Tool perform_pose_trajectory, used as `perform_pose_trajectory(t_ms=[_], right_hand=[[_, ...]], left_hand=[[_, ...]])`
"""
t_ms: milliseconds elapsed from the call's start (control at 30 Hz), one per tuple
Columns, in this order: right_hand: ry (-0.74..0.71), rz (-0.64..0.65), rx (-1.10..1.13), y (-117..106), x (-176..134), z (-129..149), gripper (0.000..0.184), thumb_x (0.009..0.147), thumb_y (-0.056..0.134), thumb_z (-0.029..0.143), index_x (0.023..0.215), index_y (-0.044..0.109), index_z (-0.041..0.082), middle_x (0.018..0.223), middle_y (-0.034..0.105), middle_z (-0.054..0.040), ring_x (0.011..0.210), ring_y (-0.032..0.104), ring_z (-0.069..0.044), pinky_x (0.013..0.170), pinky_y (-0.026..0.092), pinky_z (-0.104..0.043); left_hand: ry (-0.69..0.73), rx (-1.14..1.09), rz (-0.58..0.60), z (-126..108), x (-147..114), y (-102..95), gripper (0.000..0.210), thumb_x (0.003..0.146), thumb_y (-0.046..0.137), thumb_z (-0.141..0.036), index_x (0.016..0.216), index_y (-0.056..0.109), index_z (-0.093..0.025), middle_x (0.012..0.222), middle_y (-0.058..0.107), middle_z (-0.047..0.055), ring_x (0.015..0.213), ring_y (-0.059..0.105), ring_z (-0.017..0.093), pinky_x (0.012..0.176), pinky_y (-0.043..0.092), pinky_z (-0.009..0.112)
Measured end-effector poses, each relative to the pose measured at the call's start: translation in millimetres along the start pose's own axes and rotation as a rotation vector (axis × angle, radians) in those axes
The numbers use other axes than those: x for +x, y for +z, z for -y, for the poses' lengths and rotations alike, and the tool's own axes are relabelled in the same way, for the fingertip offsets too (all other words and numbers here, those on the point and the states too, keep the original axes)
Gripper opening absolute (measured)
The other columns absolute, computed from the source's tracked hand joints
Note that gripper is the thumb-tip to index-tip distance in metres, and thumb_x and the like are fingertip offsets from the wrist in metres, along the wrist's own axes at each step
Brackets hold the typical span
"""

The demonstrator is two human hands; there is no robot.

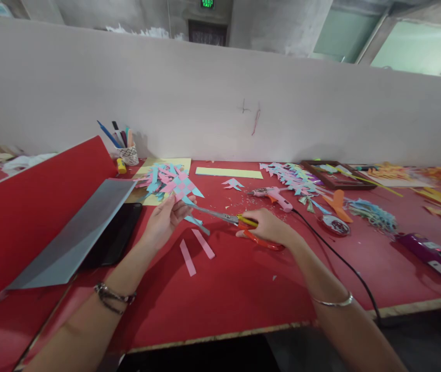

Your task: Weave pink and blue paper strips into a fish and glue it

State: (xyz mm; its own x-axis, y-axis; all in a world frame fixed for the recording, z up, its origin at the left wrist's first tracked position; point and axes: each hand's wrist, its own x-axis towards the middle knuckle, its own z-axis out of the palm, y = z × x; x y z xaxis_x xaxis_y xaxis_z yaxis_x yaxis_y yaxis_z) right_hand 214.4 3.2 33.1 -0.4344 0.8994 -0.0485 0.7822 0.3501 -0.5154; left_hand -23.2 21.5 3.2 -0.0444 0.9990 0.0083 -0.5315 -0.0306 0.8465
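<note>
Between the fingers of my left hand [166, 219] is a woven paper fish [183, 186] in a pink and light-blue check. My right hand [269, 227] grips scissors [226, 217] with yellow and red handles; their blades point left, at the lower edge of the paper fish by my left fingers. Whether the blades close on paper I cannot tell. Below lie two pink paper strips [203, 244] and a blue strip [197, 223]. Behind the held piece is a heap of pink and blue paper pieces [154, 178], and a small pink and blue paper fish [233, 183] lies beyond the scissors.
A pink glue gun [276, 197] with a black cable lies to the right, near a row of woven paper pieces [290, 178]. Farther right are a wooden tray [338, 181] and a purple power strip [431, 253]. A pen cup [128, 154] and red board [49, 206] stand left.
</note>
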Motion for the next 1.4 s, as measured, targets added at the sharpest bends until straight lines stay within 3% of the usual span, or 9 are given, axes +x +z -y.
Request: perform_pose_trajectory(t_ms=[167,300,567,700,967,1100,1233,1333,1400], right_hand=[[-0.007,-0.007,-0.036,0.7,0.5,-1.8,0.039,0.066,0.058,0.053,0.058,0.042,0.018,0.054,0.041,0.0052,0.053,0.033,-0.009,0.051,0.019,-0.023],[0.024,-0.056,-0.129,1.8,0.0,0.4,0.041,0.067,0.055,0.056,0.059,0.041,0.019,0.055,0.045,0.0034,0.052,0.037,-0.01,0.05,0.02,-0.023],[0.298,-0.178,-0.387,8.0,1.8,10.3,0.031,0.073,0.051,0.051,0.076,0.055,0.021,0.079,0.064,-0.0085,0.075,0.058,-0.024,0.053,0.028,-0.027],[0.362,-0.161,-0.413,12.0,3.9,10.6,0.03,0.074,0.051,0.049,0.083,0.058,0.021,0.085,0.066,-0.0108,0.081,0.06,-0.028,0.057,0.034,-0.03],[0.38,-0.131,-0.446,17.0,5.3,16.5,0.028,0.076,0.052,0.042,0.089,0.06,0.018,0.09,0.065,-0.0134,0.088,0.059,-0.029,0.064,0.04,-0.032],[0.317,-0.16,-0.505,18.3,4.6,17.0,0.026,0.077,0.05,0.036,0.095,0.062,0.02,0.097,0.063,-0.0092,0.093,0.057,-0.024,0.07,0.041,-0.03],[0.255,-0.161,-0.57,17.7,3.8,15.3,0.025,0.076,0.052,0.035,0.089,0.064,0.017,0.1,0.059,-0.0115,0.097,0.053,-0.025,0.074,0.042,-0.031],[0.21,-0.264,-0.476,18.8,3.8,12.6,0.031,0.073,0.055,0.033,0.098,0.061,0.016,0.102,0.056,-0.0123,0.1,0.051,-0.028,0.08,0.041,-0.038],[0.147,-0.362,-0.284,22.5,5.0,10.5,0.042,0.072,0.056,0.033,0.11,0.054,0.016,0.107,0.055,-0.0122,0.103,0.049,-0.027,0.085,0.04,-0.04]], left_hand=[[0.05,0.032,-0.027,3.2,3.9,-5.7,0.014,0.076,0.059,-0.031,0.07,0.059,-0.018,0.074,0.071,0.004,0.074,0.066,0.016,0.074,0.049,0.028],[0.092,0.051,-0.194,-0.3,10.3,-13.6,0.013,0.075,0.058,-0.033,0.072,0.057,-0.019,0.07,0.068,0.0,0.07,0.064,0.013,0.072,0.047,0.026],[0.082,0.056,-0.306,-7.0,7.5,-7.3,0.022,0.082,0.05,-0.035,0.068,0.056,-0.019,0.061,0.063,-0.004,0.059,0.06,0.008,0.058,0.044,0.019],[0.066,0.036,-0.264,-4.7,2.0,0.0,0.023,0.082,0.049,-0.031,0.063,0.054,-0.02,0.052,0.056,-0.006,0.046,0.051,0.006,0.048,0.04,0.018],[0.01,0.018,-0.152,-1.2,-3.6,5.8,0.024,0.073,0.06,-0.039,0.064,0.057,-0.017,0.05,0.054,-0.005,0.045,0.049,0.007,0.046,0.041,0.018],[-0.011,0.1,-0.158,-1.4,-6.4,8.6,0.03,0.065,0.064,-0.046,0.065,0.059,-0.016,0.054,0.057,-0.004,0.048,0.05,0.007,0.051,0.043,0.019],[-0.008,0.2,-0.125,1.2,-7.5,7.0,0.038,0.06,0.064,-0.053,0.063,0.06,-0.016,0.054,0.057,-0.003,0.052,0.052,0.009,0.058,0.046,0.022],[-0.008,0.309,-0.078,4.5,-8.3,4.2,0.043,0.059,0.061,-0.058,0.066,0.061,-0.016,0.053,0.058,-0.002,0.055,0.055,0.012,0.064,0.048,0.026],[-0.013,0.375,-0.043,6.6,-10.5,3.4,0.046,0.058,0.061,-0.06,0.069,0.063,-0.015,0.055,0.059,0.0,0.059,0.057,0.014,0.068,0.048,0.028]])
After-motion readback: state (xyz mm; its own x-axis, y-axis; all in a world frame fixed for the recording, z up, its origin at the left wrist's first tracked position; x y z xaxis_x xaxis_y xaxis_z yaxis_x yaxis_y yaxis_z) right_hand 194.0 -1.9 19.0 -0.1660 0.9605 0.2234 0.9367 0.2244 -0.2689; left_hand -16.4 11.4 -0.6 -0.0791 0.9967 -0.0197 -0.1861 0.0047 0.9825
